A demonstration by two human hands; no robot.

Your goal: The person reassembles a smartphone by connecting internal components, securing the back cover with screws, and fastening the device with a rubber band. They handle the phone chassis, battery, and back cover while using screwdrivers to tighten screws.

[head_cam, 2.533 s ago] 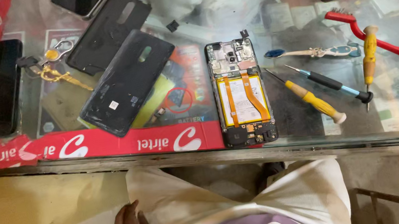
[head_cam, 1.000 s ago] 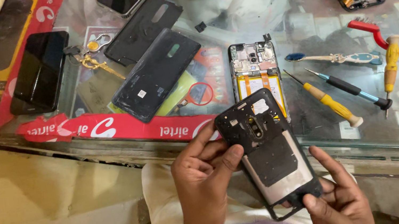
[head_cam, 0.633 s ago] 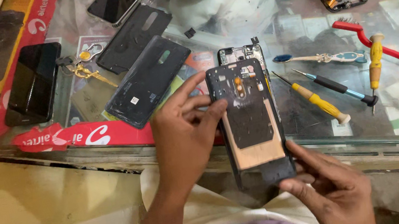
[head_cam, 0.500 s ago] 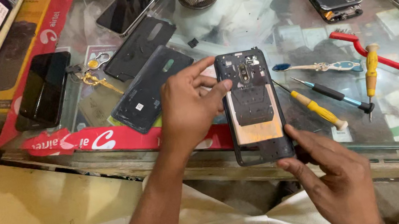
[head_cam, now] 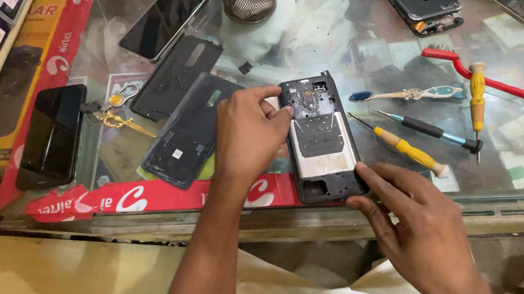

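my left hand (head_cam: 247, 135) gripped the upper left edge of the black phone frame (head_cam: 321, 138), fingers curled narrow against it. my right hand (head_cam: 417, 227) pinched its bottom corner. the frame lay flat on the glass counter (head_cam: 361, 59), just left of the yellow screwdriver (head_cam: 405, 148).

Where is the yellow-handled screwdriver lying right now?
In the head view the yellow-handled screwdriver lies on the glass counter, just right of the phone frame, above the right hand.
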